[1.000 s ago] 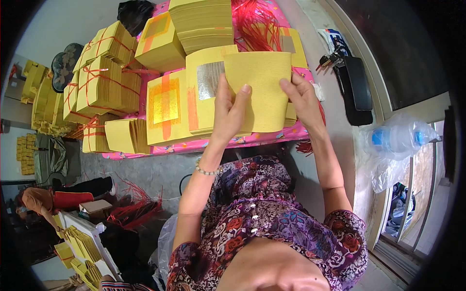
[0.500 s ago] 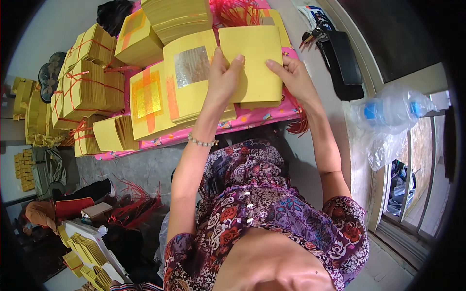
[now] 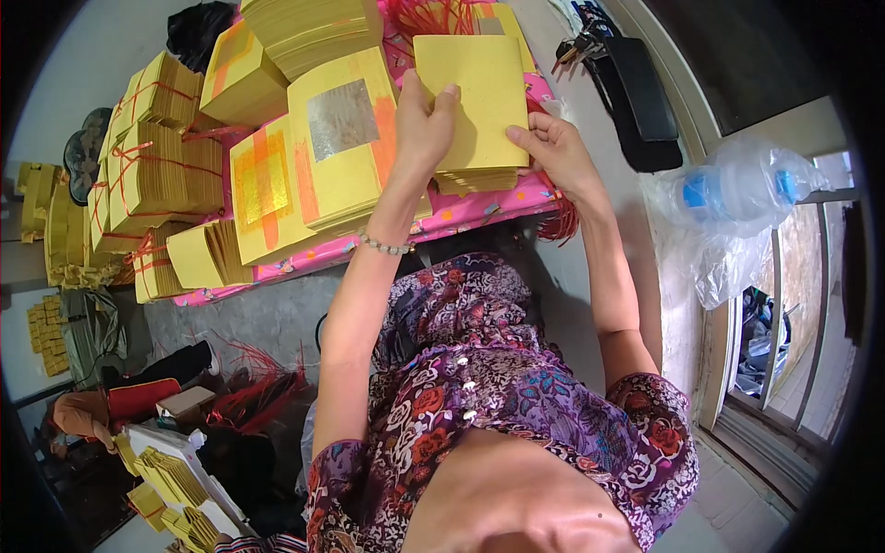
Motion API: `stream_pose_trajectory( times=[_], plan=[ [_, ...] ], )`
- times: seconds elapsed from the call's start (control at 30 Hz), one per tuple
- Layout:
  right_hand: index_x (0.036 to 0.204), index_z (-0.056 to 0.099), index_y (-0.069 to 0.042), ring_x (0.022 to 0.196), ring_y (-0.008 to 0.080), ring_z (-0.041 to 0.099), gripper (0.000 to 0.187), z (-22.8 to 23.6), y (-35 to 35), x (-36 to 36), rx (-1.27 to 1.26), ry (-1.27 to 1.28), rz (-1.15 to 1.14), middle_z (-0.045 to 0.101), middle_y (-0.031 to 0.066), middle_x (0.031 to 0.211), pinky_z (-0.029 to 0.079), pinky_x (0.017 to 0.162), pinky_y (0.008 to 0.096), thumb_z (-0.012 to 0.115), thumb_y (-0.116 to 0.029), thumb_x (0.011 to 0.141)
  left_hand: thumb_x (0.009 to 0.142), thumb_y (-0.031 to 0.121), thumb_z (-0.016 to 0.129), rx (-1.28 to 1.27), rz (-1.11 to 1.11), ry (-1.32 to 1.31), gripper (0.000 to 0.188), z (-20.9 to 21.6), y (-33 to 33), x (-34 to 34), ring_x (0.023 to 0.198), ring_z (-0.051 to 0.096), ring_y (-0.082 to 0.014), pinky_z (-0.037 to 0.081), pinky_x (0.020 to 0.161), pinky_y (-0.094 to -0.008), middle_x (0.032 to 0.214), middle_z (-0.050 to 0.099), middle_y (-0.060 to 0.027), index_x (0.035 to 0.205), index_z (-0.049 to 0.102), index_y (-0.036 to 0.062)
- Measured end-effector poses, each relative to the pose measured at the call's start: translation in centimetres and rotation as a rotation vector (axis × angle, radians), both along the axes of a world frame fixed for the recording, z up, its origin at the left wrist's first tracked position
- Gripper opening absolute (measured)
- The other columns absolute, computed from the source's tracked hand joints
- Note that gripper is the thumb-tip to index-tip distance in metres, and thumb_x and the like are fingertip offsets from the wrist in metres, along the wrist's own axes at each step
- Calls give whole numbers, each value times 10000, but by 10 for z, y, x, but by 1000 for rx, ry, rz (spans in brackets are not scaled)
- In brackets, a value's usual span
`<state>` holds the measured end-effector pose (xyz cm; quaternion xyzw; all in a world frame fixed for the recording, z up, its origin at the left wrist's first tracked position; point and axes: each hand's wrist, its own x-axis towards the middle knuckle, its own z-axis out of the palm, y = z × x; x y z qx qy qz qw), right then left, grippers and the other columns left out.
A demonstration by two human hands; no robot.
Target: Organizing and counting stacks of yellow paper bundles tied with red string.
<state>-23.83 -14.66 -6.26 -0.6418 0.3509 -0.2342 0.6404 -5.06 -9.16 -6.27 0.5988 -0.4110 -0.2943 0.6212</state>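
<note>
Both my hands are on a stack of folded yellow paper (image 3: 481, 92) that lies at the right end of a table with a pink patterned cover (image 3: 406, 226). My left hand (image 3: 426, 131) is closed at the stack's left edge, its thumb pointing up along the top sheet. My right hand (image 3: 555, 155) pinches the lower right edge, thumb on top and fingers curled at the side. Just left of them lies a thick stack of yellow paper with a silver square (image 3: 343, 120) and orange bands. Beside that is a stack with a gold square (image 3: 263, 182).
Bundles tied with red string (image 3: 166, 175) are piled at the table's left. A tall yellow stack (image 3: 313, 37) and loose red strings (image 3: 433, 20) lie at the back. On the right ledge are keys (image 3: 576, 48), a black case (image 3: 643, 101) and a plastic-wrapped bottle (image 3: 737, 189).
The view has shifted slightly. The stack under my hands now shows more of its layered lower edge, and my right hand sits lower along its right side.
</note>
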Motion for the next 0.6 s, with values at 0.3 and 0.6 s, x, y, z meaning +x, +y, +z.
stream_pose_trajectory(
  times=[0.3,0.6],
  plan=[
    [1040,594,53,715,80,588,290,-27,-35,32,-101,-254,-172,662,37,838,477,661,235,608,-208,915,898,142,580,49,-33,3,240,-10,-5,-5,852,629,-217,498,709,-346,966,627,-148,1050,467,-5],
    [843,603,19,614,226,578,432,-60,-49,33,-450,347,-113,604,119,703,426,579,352,645,-411,828,854,73,571,419,160,-579,329,-36,-14,-22,839,612,-452,478,737,-510,895,609,-289,1057,348,-59]
  ],
)
